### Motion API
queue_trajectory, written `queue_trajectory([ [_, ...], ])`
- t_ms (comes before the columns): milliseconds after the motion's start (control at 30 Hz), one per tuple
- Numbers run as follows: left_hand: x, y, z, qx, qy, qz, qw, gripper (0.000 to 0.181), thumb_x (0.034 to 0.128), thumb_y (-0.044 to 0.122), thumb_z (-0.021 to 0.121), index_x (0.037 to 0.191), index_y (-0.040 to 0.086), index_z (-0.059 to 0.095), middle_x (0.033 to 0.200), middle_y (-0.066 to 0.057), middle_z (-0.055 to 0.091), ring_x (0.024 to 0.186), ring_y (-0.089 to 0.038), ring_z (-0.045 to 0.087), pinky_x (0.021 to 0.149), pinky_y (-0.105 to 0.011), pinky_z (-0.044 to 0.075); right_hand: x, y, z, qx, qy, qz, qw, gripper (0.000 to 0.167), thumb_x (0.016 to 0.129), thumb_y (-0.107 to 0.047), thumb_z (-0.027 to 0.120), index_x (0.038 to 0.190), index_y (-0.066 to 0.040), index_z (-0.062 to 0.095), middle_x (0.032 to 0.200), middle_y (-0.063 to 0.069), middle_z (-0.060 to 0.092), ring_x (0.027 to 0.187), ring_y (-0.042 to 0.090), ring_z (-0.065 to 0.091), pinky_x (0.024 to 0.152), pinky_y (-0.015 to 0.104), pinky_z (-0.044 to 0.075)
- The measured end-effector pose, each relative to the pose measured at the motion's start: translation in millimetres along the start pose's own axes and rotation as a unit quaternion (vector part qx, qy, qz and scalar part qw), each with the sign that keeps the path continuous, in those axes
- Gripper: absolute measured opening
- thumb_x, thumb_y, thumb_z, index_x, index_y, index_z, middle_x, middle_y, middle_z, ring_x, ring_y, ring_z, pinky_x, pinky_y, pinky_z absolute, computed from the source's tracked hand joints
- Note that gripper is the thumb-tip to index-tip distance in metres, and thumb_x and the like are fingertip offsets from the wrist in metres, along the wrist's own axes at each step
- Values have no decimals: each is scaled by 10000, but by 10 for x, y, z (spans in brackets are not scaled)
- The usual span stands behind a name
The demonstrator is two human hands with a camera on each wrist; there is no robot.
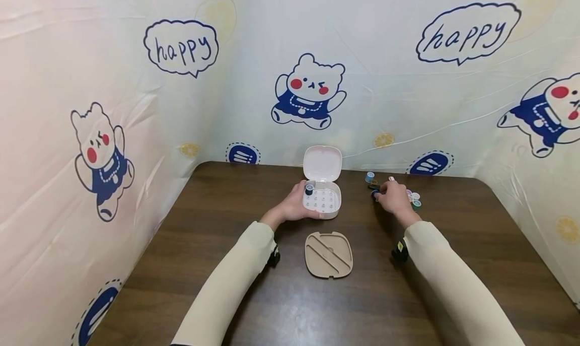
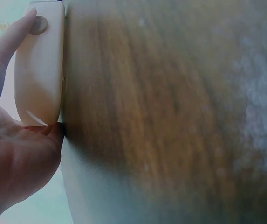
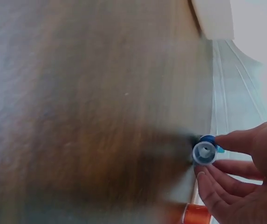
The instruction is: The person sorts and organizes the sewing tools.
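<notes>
My left hand grips the left side of a small white sewing box, thumb along the front. Its lid stands open at the back. Inside, a dark thread spool stands at the back left of a panel with rows of small pegs. In the left wrist view the thumb lies by a round button on the box wall. My right hand pinches a blue thread spool between thumb and fingers, right of the box, low over the table.
A beige tray insert with diagonal ridges lies in front of the box. Around the right hand are a light blue spool, a black item and several other spools. An orange spool shows below the hand. Printed cloth hangs behind the table.
</notes>
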State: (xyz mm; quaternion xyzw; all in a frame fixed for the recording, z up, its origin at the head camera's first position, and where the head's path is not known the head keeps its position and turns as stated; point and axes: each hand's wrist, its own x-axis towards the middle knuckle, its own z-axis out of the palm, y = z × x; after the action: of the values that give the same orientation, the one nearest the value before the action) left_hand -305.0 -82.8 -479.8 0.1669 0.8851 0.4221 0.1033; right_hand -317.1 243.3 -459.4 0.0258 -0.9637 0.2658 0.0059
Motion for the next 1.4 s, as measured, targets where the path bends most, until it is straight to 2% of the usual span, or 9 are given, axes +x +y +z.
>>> queue_trajectory([
  [167, 0, -9, 10, -41, -37, -14, 10000, 1232, 704, 405, 936, 1595, 43, 165, 1532, -210, 313, 1333, -315, 410, 1153, -447, 325, 26, 14, -10, 266, -216, 39, 9994, 327, 960, -144, 683, 1169, 107, 672, 1092, 294, 680, 975, 409, 606, 855, 515, 504],
  [367, 3, -9, 3, 28, -40, 8, 10000, 1239, 704, 403, 936, 1598, 42, 159, 1540, -207, 309, 1346, -311, 401, 1156, -441, 322, 24, -17, -36, 165, -340, -135, 9992, 351, 947, -146, 683, 1215, 81, 671, 1194, 311, 661, 1073, 453, 585, 917, 551, 459],
  [500, 6, -8, -3, 44, -17, 28, 10000, 1223, 704, 401, 937, 1593, 48, 173, 1520, -202, 326, 1330, -304, 412, 1147, -438, 333, 14, -49, -47, 164, -412, -203, 9988, 301, 950, -145, 687, 1154, 75, 708, 1118, 273, 694, 974, 397, 607, 848, 502, 487],
  [667, 14, -6, -5, 45, -6, 15, 10000, 1199, 705, 385, 942, 1589, 78, 191, 1499, -181, 341, 1313, -292, 421, 1139, -429, 340, 9, -76, -30, 501, -502, -48, 9975, 322, 960, -144, 705, 1173, 96, 689, 934, 197, 731, 780, 244, 684, 695, 346, 510],
  [767, 14, -6, -3, 46, -14, 3, 10000, 1202, 708, 380, 942, 1592, 81, 186, 1502, -175, 338, 1313, -286, 419, 1140, -425, 338, -7, -90, -13, 814, -529, 93, 9952, 331, 963, -146, 711, 1180, 101, 680, 906, 190, 738, 751, 252, 725, 638, 279, 497],
  [867, 11, -11, 4, 39, -21, -6, 10000, 1207, 707, 384, 940, 1593, 76, 180, 1511, -178, 333, 1318, -287, 416, 1142, -424, 336, -27, -98, 7, 1324, -600, 291, 9890, 336, 975, -137, 701, 1202, 108, 662, 988, 223, 727, 856, 302, 748, 677, 271, 544],
  [1033, 5, -21, 15, -4, -25, -24, 10000, 1211, 703, 395, 940, 1590, 68, 182, 1517, -191, 329, 1317, -294, 417, 1143, -428, 334, -40, -89, 46, 2106, -799, 348, 9737, 366, 998, -99, 663, 1256, 151, 594, 1097, 279, 695, 932, 300, 736, 817, 359, 588],
  [1233, -4, -16, 11, -68, -16, 14, 10000, 1214, 698, 393, 942, 1585, 54, 187, 1513, -202, 331, 1316, -306, 419, 1143, -441, 333, -39, -93, 79, 2344, -1021, 212, 9665, 372, 1011, -91, 646, 1280, 158, 585, 1164, 305, 674, 994, 299, 719, 893, 398, 571],
  [1400, 3, -13, 4, -13, -21, 20, 10000, 1217, 702, 394, 938, 1593, 58, 179, 1523, -196, 324, 1330, -301, 409, 1147, -438, 330, -13, -112, 102, 2282, -888, -13, 9696, 332, 991, -112, 685, 1223, 121, 639, 1104, 268, 704, 924, 245, 713, 825, 319, 572],
])
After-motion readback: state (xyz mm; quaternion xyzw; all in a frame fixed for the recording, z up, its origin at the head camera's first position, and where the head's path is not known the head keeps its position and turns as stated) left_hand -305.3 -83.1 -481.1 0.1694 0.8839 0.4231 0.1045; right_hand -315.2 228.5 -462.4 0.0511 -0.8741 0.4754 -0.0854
